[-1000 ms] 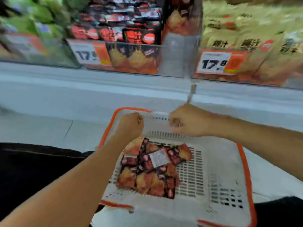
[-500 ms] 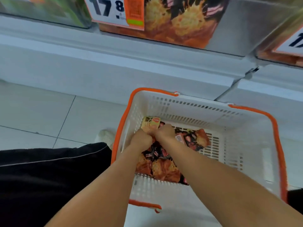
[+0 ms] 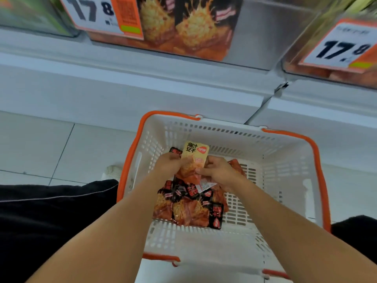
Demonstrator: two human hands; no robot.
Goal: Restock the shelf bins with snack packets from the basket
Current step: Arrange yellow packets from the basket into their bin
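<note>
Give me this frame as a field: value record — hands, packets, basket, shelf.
left hand: grips the yellow packet's left edge
right hand: pinches the yellow packet's right edge
yellow packet: upright, raised above the pile
red-black packets: piled on the basket floor, left of centre
basket: white, orange rim, on the floor below the shelf
shelf bin: holds orange-black packets
price tags: both read 17.8
task stage: packet not yet lifted out

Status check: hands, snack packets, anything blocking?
Both hands, left and right, grip yellow packet. Red packets lie in basket. Nothing blocking.
</note>
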